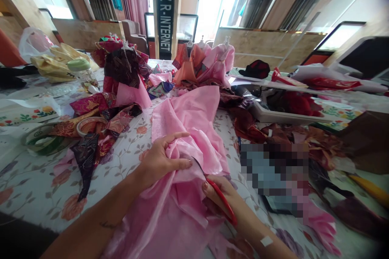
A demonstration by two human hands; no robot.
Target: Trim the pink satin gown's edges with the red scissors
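Note:
A large piece of shiny pink fabric point(197, 109) stretches from the middle of the table down toward me, creased and bunched between my hands. My left hand point(165, 153) pinches a gathered fold of it, thumb and fingers on either side. In my right hand point(221, 194) is a pair of scissors point(220, 198) with red handles. Their dark blade lies at the pink fabric just right of my left thumb. Part of the blades is hidden in the folds, so I cannot tell how far they are closed.
Patterned fabric scraps point(91, 145) and rolls of tape point(42, 139) lie on the left. Small dressed forms point(121, 62) stand behind, near a lidded glass jar point(82, 72). To the right are a white tray point(279, 117), brown scraps point(316, 145) and a blurred-out patch. A flowered cloth point(130, 145) covers the table.

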